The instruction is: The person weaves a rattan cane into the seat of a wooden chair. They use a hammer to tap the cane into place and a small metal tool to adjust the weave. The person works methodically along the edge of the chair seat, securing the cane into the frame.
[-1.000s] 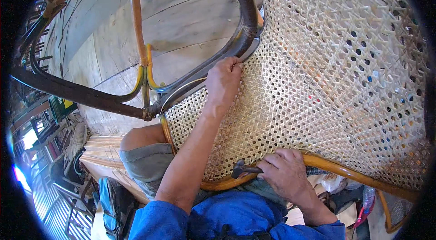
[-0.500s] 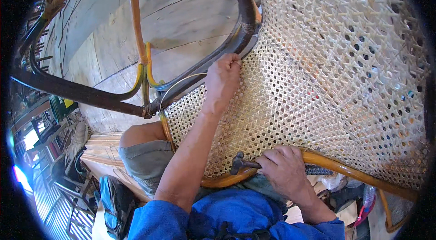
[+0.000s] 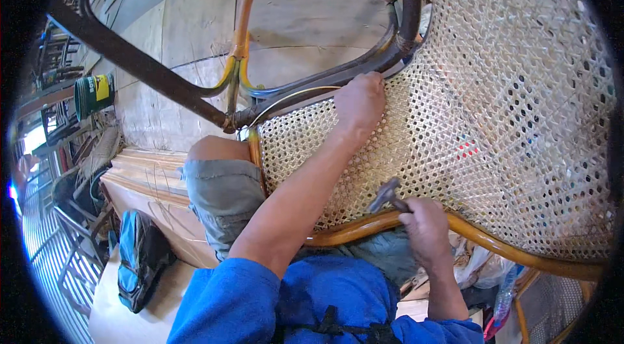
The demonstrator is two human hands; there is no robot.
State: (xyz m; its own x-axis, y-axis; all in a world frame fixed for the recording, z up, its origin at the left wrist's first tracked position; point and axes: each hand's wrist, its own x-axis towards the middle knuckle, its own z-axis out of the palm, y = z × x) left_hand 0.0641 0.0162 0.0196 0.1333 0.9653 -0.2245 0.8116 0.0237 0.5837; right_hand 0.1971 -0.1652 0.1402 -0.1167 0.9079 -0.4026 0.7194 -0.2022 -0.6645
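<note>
Now the woven cane panel (image 3: pixel 455 110) lies across the person's lap, its near border formed by a glossy amber rail (image 3: pixel 354 231), with the weave spreading up and to the right. Over that weave, just inside the rail, the hammer (image 3: pixel 385 196) has swung up and away from where it rested low along the border half a second ago; its head blurs slightly. The right hand (image 3: pixel 426 227) is closed around its handle and seems lifted off the rail, which suggests the tool is now free to be worked rather than merely parked. By contrast, the left hand (image 3: pixel 359 103) keeps its place at the panel's far edge, where a thin pale strip (image 3: pixel 299 92) arches from the left corner to the knuckles; its fingertips are hidden, so whether they pinch the strip or only press there cannot be told. The whole scene has slid rightward and tilted, probably because the head turned. Beyond the panel, a dark pole (image 3: pixel 136 61) slants down to a joint near the person's knee (image 3: pixel 218 147). Farther left, a green container (image 3: pixel 93 97) bears a yellow label whose lettering is too small to read reliably; a blue-and-black backpack (image 3: pixel 130 266) below shows no legible wording.
</note>
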